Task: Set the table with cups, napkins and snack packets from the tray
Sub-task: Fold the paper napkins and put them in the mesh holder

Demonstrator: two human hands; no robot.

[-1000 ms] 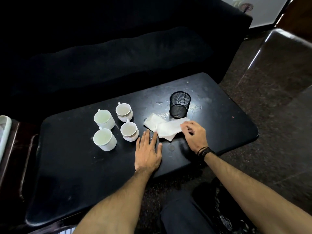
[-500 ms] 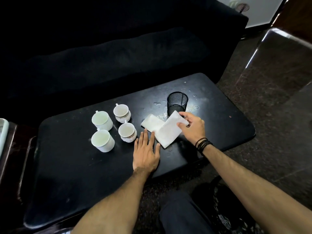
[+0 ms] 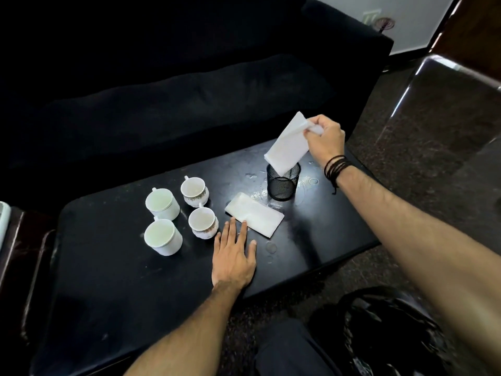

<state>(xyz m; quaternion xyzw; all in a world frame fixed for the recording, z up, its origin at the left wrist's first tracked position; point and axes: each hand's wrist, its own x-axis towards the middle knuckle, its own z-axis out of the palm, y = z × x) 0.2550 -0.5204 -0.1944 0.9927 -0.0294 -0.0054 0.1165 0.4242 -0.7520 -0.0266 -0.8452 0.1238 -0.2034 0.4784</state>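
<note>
White folded napkin [image 3: 287, 143] held tilted above mesh cup [image 3: 283, 183]; second napkin [image 3: 254, 214] flat on table; four white cups [image 3: 180, 214] clustered left.

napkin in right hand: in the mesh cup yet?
Partly: the napkin, pinched by the right hand, has its lower corner inside the mesh cup.

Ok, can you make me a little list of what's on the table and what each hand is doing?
cups: four white cups grouped on the black table
holder: black mesh cup, upright
right hand: pinches a folded napkin above the holder, its lower corner at the rim
left hand: flat on the table, fingers touching a second napkin
snack packets: none visible
</note>
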